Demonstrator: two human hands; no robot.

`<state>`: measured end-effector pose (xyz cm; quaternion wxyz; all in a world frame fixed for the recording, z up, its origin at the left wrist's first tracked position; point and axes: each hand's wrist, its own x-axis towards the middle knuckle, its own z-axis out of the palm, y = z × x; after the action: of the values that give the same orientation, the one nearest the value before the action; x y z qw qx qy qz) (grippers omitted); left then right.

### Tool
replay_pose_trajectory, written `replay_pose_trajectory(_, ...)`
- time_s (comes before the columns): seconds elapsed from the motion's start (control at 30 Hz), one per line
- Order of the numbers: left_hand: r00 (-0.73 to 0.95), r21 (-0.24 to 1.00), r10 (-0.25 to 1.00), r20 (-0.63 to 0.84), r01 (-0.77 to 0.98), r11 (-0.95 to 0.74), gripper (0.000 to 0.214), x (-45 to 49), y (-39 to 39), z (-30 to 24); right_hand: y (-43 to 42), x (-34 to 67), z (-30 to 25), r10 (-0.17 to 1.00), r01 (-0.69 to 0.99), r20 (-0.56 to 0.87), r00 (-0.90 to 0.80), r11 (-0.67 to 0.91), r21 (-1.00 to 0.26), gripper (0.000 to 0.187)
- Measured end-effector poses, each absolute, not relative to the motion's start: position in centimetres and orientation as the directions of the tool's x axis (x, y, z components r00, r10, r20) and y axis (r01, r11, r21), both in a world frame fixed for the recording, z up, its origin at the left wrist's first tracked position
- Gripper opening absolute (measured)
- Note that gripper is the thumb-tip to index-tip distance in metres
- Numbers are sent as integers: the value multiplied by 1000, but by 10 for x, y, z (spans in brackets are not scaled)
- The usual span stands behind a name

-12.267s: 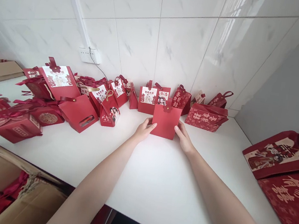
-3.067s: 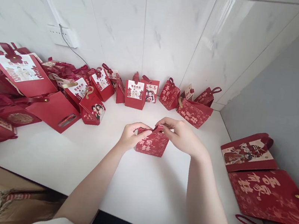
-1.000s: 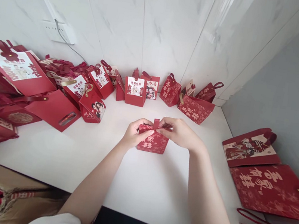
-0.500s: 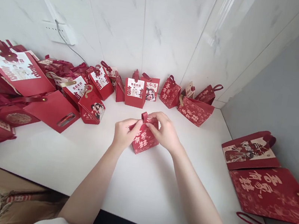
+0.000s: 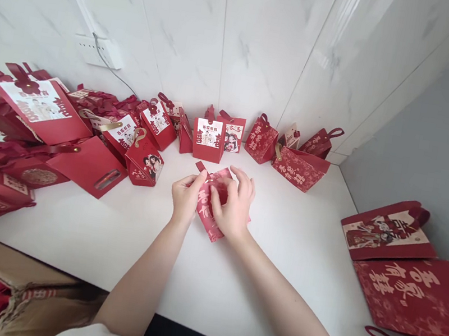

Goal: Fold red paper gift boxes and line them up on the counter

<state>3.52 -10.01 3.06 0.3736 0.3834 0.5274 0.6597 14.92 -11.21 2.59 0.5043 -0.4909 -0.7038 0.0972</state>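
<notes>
So the left hand (image 5: 186, 196) pinches the upper left edge of a red patterned box (image 5: 211, 227), right by its strap (image 5: 201, 168), probably to steady it while the other hand works. The right hand (image 5: 232, 206) is half spread, thumb and fingers apart over the top of the box; it's touching, but I can't tell how firmly. The box sits tilted in front of the person on a white table (image 5: 275, 278). Behind it, a red box with a white label (image 5: 209, 141) stands by the wall, likely lined up there to save room. A big patterned bag (image 5: 409, 294) lies off to the right.
</notes>
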Motion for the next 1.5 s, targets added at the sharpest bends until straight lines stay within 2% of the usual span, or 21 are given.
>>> replay_pose_trajectory(0.13,-333,983,941,55,-149,-110,38,36,-99,29,-114,147,24,751,651,655,-75,535,-538,17)
replay_pose_trajectory(0.43,-399,963,877,268,100,-248,36,53,-115,36,-120,148,31,771,654,636,-22,493,-575,13)
replay_pose_trajectory(0.77,-410,955,863,295,150,-256,36,55,-117,37,-120,148,31,789,634,614,-7,479,-608,18)
replay_pose_trajectory(1.17,-426,972,880,212,-3,-236,40,50,-111,31,-116,147,25,756,633,654,-6,509,-583,15)
replay_pose_trajectory(1.5,-418,957,865,278,46,-285,38,54,-114,36,-118,147,29,770,712,638,3,446,-542,13)
